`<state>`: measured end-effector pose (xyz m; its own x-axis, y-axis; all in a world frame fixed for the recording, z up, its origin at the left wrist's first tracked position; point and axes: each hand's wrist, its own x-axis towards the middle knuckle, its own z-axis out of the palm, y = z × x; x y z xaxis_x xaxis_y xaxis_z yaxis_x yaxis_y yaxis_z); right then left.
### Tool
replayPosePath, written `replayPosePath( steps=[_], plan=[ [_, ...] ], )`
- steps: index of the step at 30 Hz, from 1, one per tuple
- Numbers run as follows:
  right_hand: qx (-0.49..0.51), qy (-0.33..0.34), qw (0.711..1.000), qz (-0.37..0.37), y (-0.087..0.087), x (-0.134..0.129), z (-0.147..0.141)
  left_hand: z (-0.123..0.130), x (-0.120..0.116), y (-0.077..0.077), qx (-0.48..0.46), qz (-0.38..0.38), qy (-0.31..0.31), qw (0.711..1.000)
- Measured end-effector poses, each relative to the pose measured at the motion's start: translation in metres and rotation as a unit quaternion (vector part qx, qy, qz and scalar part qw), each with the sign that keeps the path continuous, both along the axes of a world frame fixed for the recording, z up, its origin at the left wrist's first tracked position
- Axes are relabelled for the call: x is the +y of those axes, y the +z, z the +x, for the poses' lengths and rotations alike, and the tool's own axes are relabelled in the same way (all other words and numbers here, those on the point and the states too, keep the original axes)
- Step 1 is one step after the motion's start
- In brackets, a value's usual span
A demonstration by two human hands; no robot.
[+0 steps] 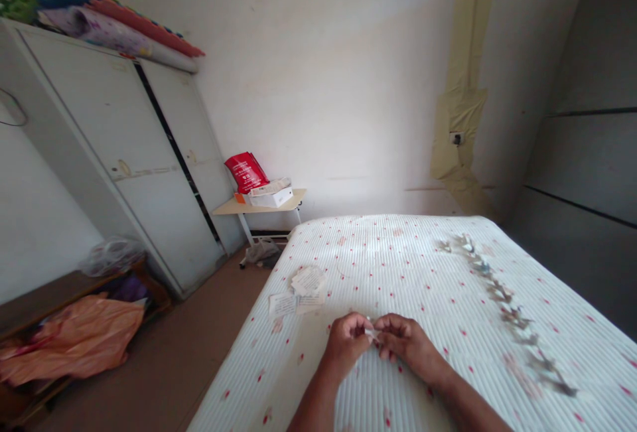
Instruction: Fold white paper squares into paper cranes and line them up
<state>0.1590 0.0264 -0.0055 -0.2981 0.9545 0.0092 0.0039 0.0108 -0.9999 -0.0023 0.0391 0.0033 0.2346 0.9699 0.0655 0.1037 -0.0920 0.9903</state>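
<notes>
My left hand [347, 341] and my right hand [409, 346] meet low over the bed, fingertips nearly touching. Both pinch a small whitish piece of folded paper [371, 332], mostly hidden by the fingers. Beyond my left hand lie several squares of printed paper [308, 281], partly overlapping on the bedspread. To the right of my right hand runs a row of small folded paper figures [501, 292], slightly blurred, stretching from the far side towards me.
The striped white bedspread [398, 273] with red dots covers the bed. A small table [229, 207] at the back holds a red bag [247, 172] and a white box [271, 197]. A grey cabinet [114, 146] stands left, near orange cloth or plastic [84, 336] on a low bench.
</notes>
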Motion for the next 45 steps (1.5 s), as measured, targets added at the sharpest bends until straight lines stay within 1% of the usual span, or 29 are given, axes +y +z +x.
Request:
replayPosePath(
  steps=[4, 8, 12, 18, 24, 29, 33, 36, 45],
  plan=[
    [-0.004, -0.007, 1.000, -0.002, -0.002, 0.001, 0.000, 0.001, 0.000, 0.000, 0.004, -0.006, 0.005, 1.000],
    [0.015, 0.000, 1.000, -0.012, 0.002, 0.000, -0.001, 0.000, 0.001, -0.001, -0.007, -0.015, 0.010, 1.000],
    [0.025, 0.003, 1.000, -0.018, 0.006, -0.001, -0.001, -0.002, 0.001, -0.001, -0.023, -0.012, 0.001, 1.000],
    [0.025, -0.013, 0.999, -0.022, 0.005, -0.001, 0.000, -0.002, 0.002, -0.004, -0.022, -0.015, -0.009, 1.000],
    [0.022, -0.022, 0.999, -0.025, 0.005, -0.001, -0.002, -0.001, 0.003, -0.007, -0.025, -0.021, 0.000, 0.999],
    [0.031, -0.021, 0.999, -0.031, 0.008, -0.002, -0.002, 0.001, 0.002, -0.003, -0.044, -0.028, -0.006, 0.999],
    [0.037, -0.025, 0.999, -0.031, 0.006, -0.001, -0.002, 0.003, 0.000, 0.002, -0.046, -0.039, -0.012, 0.998],
    [0.035, -0.025, 0.999, -0.033, 0.004, 0.000, -0.002, 0.004, -0.001, 0.003, -0.040, -0.032, -0.005, 0.999],
    [0.049, -0.028, 0.998, -0.040, 0.003, 0.000, -0.001, 0.004, 0.002, -0.004, -0.028, -0.009, 0.013, 0.999]
  ],
)
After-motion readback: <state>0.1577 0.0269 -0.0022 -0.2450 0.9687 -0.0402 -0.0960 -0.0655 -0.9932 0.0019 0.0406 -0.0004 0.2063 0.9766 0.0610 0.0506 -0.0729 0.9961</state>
